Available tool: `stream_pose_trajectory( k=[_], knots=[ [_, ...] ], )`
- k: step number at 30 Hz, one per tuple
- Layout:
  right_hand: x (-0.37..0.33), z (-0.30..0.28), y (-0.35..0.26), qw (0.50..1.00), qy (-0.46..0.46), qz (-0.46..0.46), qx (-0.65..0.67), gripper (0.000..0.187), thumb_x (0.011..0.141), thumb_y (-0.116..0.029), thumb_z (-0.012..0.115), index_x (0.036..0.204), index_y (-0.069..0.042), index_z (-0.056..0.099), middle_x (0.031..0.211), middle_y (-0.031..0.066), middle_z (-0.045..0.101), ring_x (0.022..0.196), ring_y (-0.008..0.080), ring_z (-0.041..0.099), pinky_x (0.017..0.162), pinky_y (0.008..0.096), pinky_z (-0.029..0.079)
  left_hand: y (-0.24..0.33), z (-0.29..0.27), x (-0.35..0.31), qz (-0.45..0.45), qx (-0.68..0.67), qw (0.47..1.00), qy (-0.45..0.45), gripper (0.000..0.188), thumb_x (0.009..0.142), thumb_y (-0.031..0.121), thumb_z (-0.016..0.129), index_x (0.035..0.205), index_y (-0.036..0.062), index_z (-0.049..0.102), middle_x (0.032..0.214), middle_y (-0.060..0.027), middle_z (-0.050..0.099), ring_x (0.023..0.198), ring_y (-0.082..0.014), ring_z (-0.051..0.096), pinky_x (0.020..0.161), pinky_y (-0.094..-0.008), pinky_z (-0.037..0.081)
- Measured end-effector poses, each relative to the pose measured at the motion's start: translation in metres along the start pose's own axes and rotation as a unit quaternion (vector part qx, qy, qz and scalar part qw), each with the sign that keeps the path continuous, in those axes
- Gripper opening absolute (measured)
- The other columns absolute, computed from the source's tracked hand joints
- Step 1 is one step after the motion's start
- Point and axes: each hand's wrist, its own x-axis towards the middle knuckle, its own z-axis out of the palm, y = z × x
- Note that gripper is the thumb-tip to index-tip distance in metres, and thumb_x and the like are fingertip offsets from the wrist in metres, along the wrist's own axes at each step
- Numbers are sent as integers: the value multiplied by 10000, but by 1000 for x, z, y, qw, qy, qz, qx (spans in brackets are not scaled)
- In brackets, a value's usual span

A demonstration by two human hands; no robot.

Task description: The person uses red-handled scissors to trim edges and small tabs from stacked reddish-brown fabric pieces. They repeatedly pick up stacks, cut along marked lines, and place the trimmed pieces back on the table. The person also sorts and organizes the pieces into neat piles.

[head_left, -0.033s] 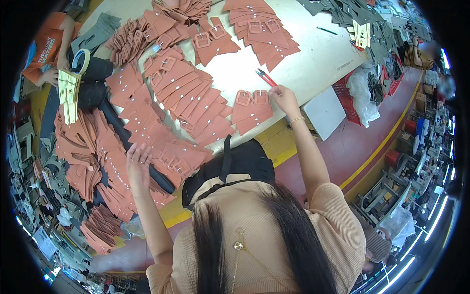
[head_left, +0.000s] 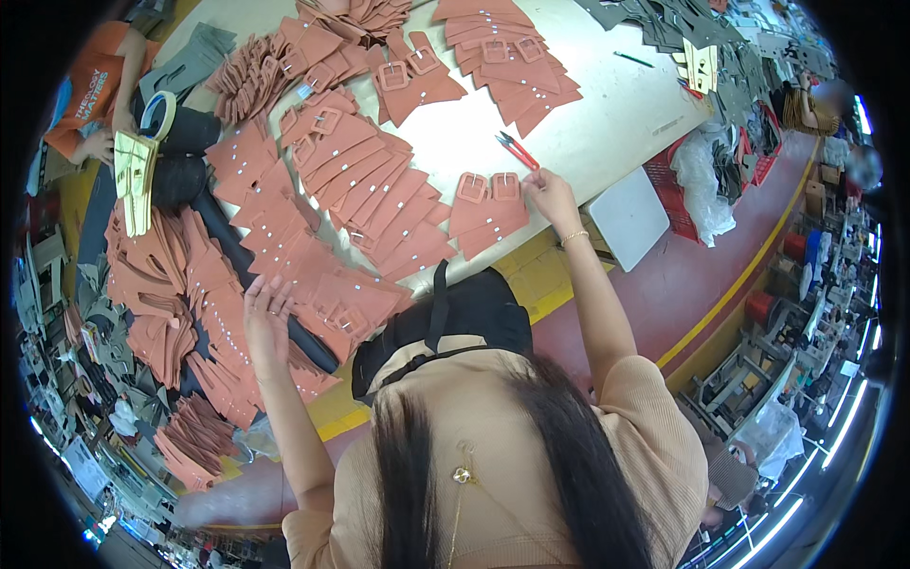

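Red-handled thread snips (head_left: 518,151) lie on the pale table, blades pointing away from me. My right hand (head_left: 552,197) is at the handle end, its loosely bent fingertips beside the handle and not wrapped round it. Just left of that hand are reddish-brown flat pieces with two square buckles (head_left: 488,188). My left hand (head_left: 267,313) is open, fingers apart, over the near left edge of a fanned row of reddish-brown pieces (head_left: 308,275). It grips nothing that I can see. Another overlapping row of pieces (head_left: 365,180) spreads between my hands.
More buckled pieces (head_left: 507,57) lie at the far side. Pale patterned templates (head_left: 136,180) and a tape roll (head_left: 158,116) are by a person in an orange shirt (head_left: 95,90) at left. On the right are a white stool (head_left: 627,218) and a red crate (head_left: 670,194) with plastic.
My right hand has drawn back slightly from the snips, and more of the red handle shows. My left hand has stayed in place.
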Motion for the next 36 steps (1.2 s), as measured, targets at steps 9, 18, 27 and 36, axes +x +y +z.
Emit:
stream_pose_trajectory(
  k=[9, 18, 27, 36],
  knots=[
    [-34, 14, 9, 997, -6, 67, -45, 200, 784, -190, 656, 843, -1, 631, 796, 147, 672, 763, 268, 653, 707, 352, 499, -18, -38, -14, 2, -41, 999, 5, 346, 969, 188, 463, 1271, 28, 414, 1218, -163, 523, 1107, -271, 548, 901, -355, 457],
    [-40, 23, 40, 992, 17, 91, -85, 272, 746, -204, 686, 904, 3, 610, 826, 144, 663, 783, 261, 645, 720, 352, 499, -40, -66, -25, -16, -77, 997, 25, 383, 962, 245, 481, 1272, 24, 436, 1261, -180, 507, 1144, -279, 532, 931, -374, 435],
    [-51, 44, 41, 992, 58, 76, -77, 366, 687, -162, 741, 951, 8, 552, 866, 157, 583, 816, 319, 588, 745, 388, 475, -48, -75, -26, -24, -85, 995, 37, 451, 952, 276, 499, 1301, 9, 401, 1258, -183, 508, 1158, -289, 519, 952, -384, 418],
    [-44, 44, 46, 992, 19, 113, -60, 357, 702, -170, 731, 928, 22, 533, 854, 142, 603, 761, 285, 612, 721, 364, 485, -56, -72, -26, -26, -87, 996, 4, 444, 945, 253, 510, 1302, 16, 395, 1255, -182, 513, 1153, -280, 515, 965, -383, 415]
  ],
)
